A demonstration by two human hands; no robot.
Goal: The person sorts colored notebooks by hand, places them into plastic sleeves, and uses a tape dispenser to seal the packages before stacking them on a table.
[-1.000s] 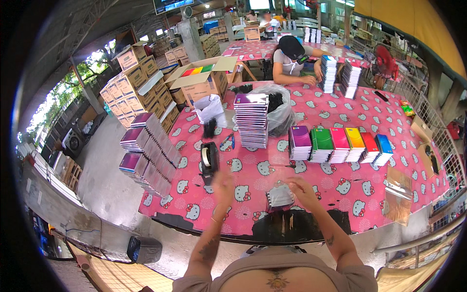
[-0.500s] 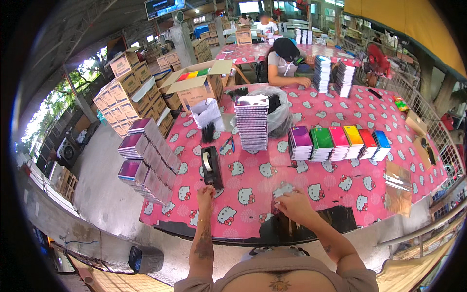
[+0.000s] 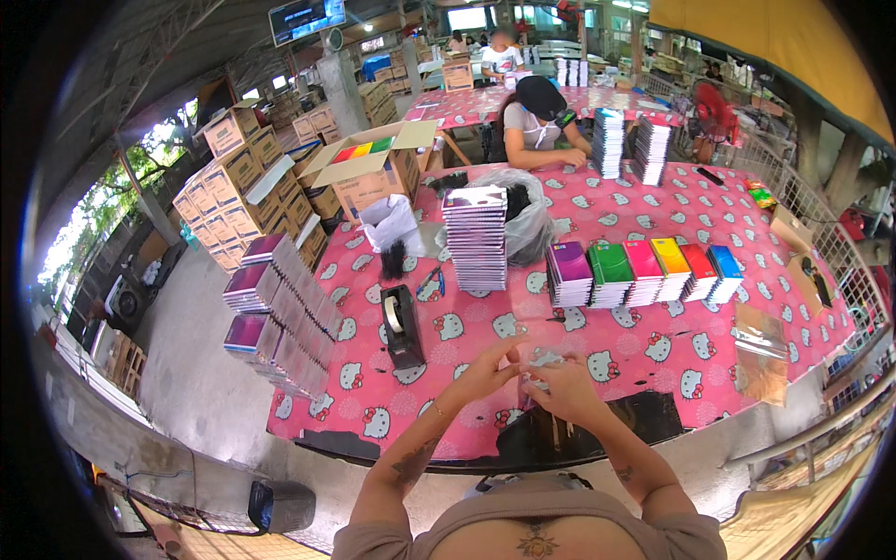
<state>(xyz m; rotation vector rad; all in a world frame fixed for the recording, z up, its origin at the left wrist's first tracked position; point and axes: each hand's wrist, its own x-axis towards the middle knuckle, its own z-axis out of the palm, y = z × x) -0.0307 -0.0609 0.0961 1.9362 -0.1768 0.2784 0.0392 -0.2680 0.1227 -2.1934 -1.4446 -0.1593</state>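
Note:
Above the pink cat-print tablecloth [image 3: 448, 392], at the near middle, my two hands meet. My right hand [image 3: 565, 387] is closed on a piece of clear plastic, partly lost against the cloth. Fingers pinched, my left hand [image 3: 487, 373] reaches the plastic's left side; what it grips is too small to make out. Left of it stands a black tape dispenser [image 3: 401, 327] with a roll. Beyond my hands is a tall stack of spiral notebooks [image 3: 476, 238]. To its right, purple, green, pink, yellow, red and blue notebooks [image 3: 611, 266] lie in a row of piles.
Stacked notebooks [image 3: 280, 317] line the table's left edge. Blue-handled pliers [image 3: 430, 283] lie behind the dispenser. An open carton [image 3: 369, 182] and a plastic bag [image 3: 532, 224] are farther back. A co-worker [image 3: 541, 121] sits across the table. Clear plastic sleeves [image 3: 761, 350] lie at right.
My left hand has left the tape dispenser and moved right to meet my right hand at the clear plastic. My right hand has stayed nearly in place. The view has shifted slightly.

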